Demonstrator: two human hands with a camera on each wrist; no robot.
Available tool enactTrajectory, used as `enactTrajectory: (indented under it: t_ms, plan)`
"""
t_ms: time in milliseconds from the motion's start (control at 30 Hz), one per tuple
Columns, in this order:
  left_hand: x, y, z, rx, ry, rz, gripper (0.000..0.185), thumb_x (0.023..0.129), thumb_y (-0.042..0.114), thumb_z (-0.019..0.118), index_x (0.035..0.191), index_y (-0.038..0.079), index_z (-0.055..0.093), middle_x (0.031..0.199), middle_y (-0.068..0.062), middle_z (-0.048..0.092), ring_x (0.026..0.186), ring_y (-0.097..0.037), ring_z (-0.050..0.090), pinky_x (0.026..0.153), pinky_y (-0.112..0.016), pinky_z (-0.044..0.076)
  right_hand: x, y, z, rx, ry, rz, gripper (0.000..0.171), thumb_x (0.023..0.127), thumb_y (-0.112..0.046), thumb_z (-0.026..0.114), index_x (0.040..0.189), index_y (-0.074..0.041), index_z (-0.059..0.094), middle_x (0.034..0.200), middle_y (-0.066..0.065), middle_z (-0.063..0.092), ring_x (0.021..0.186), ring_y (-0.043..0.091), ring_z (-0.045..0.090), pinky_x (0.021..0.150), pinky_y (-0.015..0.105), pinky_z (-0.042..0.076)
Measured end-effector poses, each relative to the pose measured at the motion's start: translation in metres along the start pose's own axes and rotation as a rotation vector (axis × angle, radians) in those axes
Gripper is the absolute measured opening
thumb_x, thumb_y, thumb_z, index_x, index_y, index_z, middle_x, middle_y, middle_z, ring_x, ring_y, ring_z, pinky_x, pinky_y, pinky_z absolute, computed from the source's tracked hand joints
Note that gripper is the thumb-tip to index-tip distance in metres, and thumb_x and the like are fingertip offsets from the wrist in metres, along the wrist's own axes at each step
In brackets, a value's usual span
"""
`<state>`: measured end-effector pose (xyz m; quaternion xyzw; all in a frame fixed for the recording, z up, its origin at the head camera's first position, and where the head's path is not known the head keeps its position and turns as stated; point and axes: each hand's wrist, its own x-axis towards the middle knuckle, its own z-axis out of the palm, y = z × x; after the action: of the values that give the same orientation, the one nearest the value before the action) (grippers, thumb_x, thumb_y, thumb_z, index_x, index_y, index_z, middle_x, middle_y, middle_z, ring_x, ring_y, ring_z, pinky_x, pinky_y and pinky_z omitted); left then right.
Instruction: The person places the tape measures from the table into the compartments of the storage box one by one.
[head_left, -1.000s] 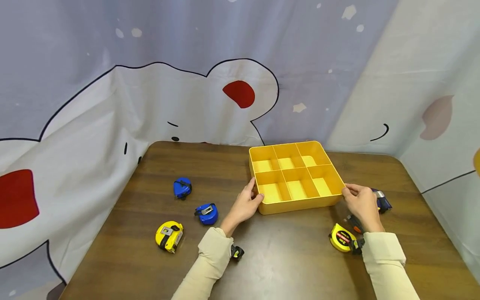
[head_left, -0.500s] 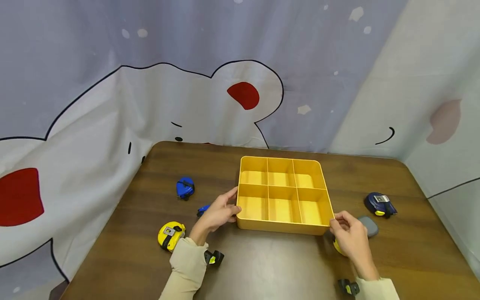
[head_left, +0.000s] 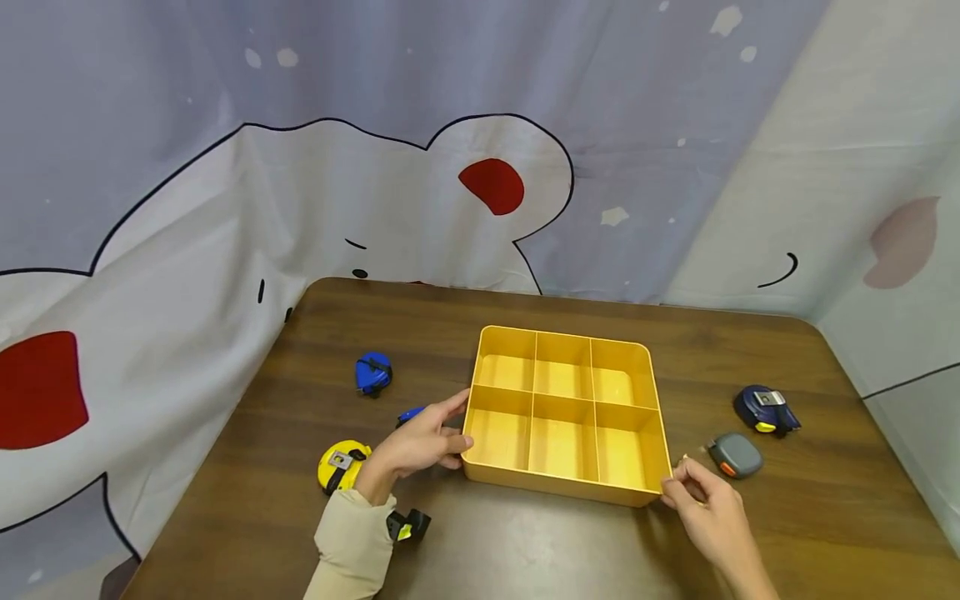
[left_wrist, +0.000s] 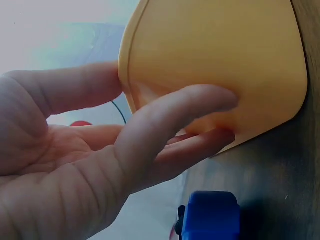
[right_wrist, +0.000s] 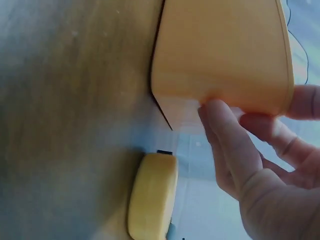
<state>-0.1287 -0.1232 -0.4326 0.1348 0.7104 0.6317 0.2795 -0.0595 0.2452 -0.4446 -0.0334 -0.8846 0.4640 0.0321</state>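
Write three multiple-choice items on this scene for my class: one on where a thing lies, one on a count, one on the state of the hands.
1. Where does the grey tape measure with the orange button lie?
A. right of the yellow plastic divided tray
B. inside the tray
C. left of the tray

2. How many compartments does the tray have?
A. four
B. six
C. nine

3. What are the two hands doing?
A. both rest flat on the brown wooden table
B. each holds a tape measure
C. each holds a near corner of the tray

Answers:
1 A: in the head view it sits on the table just past the tray's right side.
2 B: the dividers make two rows of three.
3 C: the left hand holds the near left corner and the right hand the near right corner.
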Motion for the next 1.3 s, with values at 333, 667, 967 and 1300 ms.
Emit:
enactTrajectory:
  t_ms: [333,667,967,1300]
  plan:
    - [0.008,0.011,-0.004,0.044,0.054,-0.131,0.081,0.085,0.01,0.063,0.147,0.01,0.011,0.138,-0.025,0.034,0.1,-0.029,0.059,0.076,-0.044,0.051,0.027,-0.005,-0.04,-0.253,-0.23,-0.119,0.027,0.094,-0.032,0.05,0.099,-0.011,0.064,0.087,0.002,0.065,0.075,0.009,0.057,0.061,0.024,0.046]
    - [0.046,0.009,-0.009,0.138,0.235,0.013,0.08,0.078,0.003,0.061,0.146,0.008,0.018,0.14,-0.02,0.036,0.124,-0.034,0.041,0.096,-0.048,0.038,0.079,0.013,-0.084,-0.42,-0.014,-0.099,0.046,0.092,-0.035,0.051,0.117,0.003,0.052,0.112,0.028,0.051,0.099,0.045,0.048,0.071,0.055,0.041]
    - [0.048,0.011,0.006,0.04,0.208,0.073,0.089,0.071,-0.016,0.049,0.148,0.008,0.009,0.137,-0.026,0.033,0.108,-0.04,0.051,0.077,-0.042,0.051,0.106,0.067,-0.104,-0.443,0.02,0.095,0.066,0.091,-0.036,0.051,0.133,0.01,0.032,0.127,0.046,0.019,0.106,0.062,0.022,0.072,0.064,0.03]
    - [0.048,-0.002,0.007,0.133,0.216,0.062,0.092,0.074,-0.017,0.05,0.148,0.013,0.004,0.142,-0.022,0.028,0.108,-0.034,0.051,0.076,-0.043,0.051,0.12,0.103,-0.109,-0.429,-0.059,0.137,0.078,0.091,-0.042,0.047,0.146,-0.003,0.009,0.136,0.044,-0.001,0.106,0.069,0.014,0.066,0.07,0.027]
